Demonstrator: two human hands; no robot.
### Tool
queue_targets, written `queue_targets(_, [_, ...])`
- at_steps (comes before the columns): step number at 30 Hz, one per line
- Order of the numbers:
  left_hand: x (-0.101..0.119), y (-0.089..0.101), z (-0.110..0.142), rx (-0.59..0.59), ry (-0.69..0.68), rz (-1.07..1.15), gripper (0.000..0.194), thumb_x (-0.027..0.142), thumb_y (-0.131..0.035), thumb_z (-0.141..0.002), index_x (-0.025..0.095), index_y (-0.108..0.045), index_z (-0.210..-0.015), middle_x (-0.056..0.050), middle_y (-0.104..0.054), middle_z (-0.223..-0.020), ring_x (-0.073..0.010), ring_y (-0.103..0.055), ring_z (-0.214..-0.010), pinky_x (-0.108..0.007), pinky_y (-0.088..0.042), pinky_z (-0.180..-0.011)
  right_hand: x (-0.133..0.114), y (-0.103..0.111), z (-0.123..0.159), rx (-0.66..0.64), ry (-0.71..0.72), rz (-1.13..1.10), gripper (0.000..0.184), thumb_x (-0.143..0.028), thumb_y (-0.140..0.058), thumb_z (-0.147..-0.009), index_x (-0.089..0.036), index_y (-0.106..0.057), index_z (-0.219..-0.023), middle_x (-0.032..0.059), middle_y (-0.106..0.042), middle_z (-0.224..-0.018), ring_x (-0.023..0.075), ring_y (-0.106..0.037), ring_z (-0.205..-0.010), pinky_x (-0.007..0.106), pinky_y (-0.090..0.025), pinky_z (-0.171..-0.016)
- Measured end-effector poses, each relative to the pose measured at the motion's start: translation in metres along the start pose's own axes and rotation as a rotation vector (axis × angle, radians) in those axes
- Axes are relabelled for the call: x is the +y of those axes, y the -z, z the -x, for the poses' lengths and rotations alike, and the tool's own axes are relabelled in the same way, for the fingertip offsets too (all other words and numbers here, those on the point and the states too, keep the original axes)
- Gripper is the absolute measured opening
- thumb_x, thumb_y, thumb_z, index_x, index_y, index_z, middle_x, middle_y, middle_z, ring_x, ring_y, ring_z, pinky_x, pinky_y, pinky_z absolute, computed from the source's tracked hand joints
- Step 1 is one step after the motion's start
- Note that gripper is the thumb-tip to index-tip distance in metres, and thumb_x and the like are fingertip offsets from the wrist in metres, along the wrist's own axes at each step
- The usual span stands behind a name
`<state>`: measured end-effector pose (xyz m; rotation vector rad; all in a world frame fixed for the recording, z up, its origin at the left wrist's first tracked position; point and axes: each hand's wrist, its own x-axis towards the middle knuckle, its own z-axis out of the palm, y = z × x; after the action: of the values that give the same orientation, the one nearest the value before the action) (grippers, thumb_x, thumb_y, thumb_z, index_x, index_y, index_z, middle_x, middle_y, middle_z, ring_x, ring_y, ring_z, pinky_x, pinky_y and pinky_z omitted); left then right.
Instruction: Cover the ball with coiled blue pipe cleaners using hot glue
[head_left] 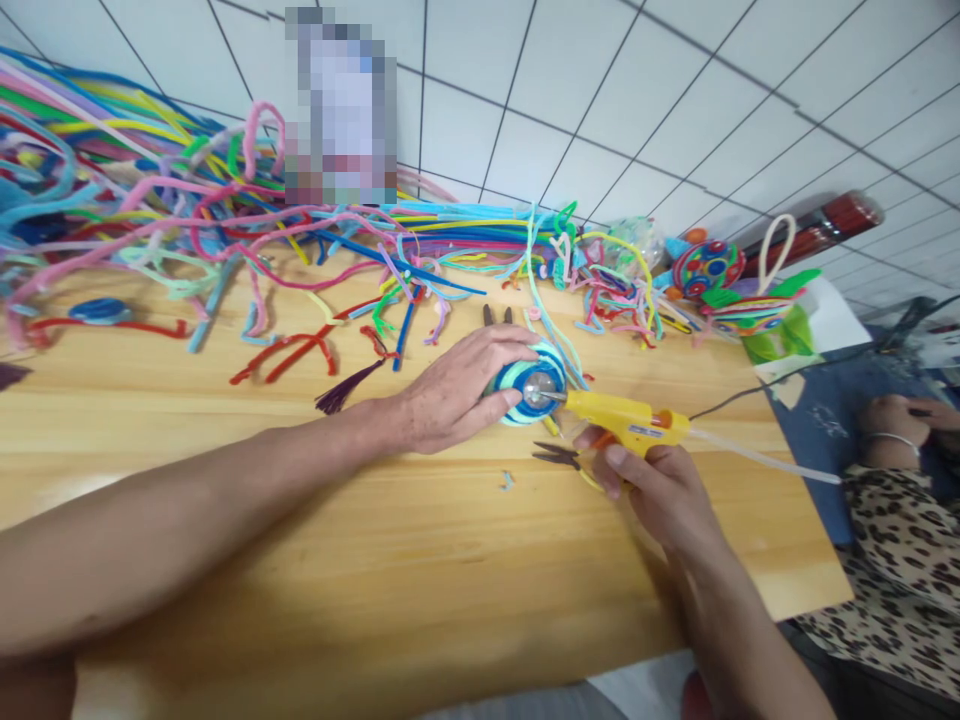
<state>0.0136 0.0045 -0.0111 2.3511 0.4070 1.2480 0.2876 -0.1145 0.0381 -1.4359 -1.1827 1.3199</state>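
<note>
My left hand [465,385] is wrapped round a ball wound with blue and mint-green pipe cleaners [531,384]; a clear round patch shows on the side facing me. In my right hand [652,480] is a yellow hot glue gun [630,418], fingers closed about its handle. Its metal nozzle points left and reaches the clear patch; I cannot tell whether it touches. A glue stick [765,458] juts from the back of the gun. Under my right hand lies a pair of scissors [559,455], with dark blades and handles partly hidden.
Many coloured pipe cleaners [247,220] heap along the back of the wooden table [360,600]. A dark purple tassel [351,388] lies left of my hand. Decorated balls [709,268] stand at the back right. Another person's hands [892,420] rest beyond the right edge. A dark cord [750,388] trails from the gun.
</note>
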Motion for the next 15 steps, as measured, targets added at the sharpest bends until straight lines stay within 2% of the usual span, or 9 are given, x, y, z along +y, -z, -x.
queue_targets(6, [0.0,0.001,0.0,-0.004,0.004,0.01,0.039,0.03,-0.053,-0.111,0.019,-0.047,-0.149,-0.02,-0.062,-0.149,-0.0321,-0.055,-0.149,-0.058,-0.05,-0.123,0.001,0.008,0.001,0.039,-0.016,0.01,0.036,-0.054,-0.086,-0.086,-0.02,-0.078,-0.092,0.0065,-0.08,-0.095,0.0092,-0.047,-0.051,0.03,-0.042,-0.053])
queue_targets(15, [0.0,0.001,0.0,-0.01,0.012,0.028,0.04,0.03,-0.052,-0.111,0.021,-0.046,-0.15,-0.02,-0.061,-0.151,-0.032,-0.055,-0.15,-0.059,-0.051,-0.123,0.0,-0.003,0.002,0.038,0.004,-0.016,0.031,-0.05,-0.087,-0.085,-0.021,-0.079,-0.089,0.0039,-0.077,-0.09,0.0089,-0.048,-0.051,0.03,-0.044,-0.054])
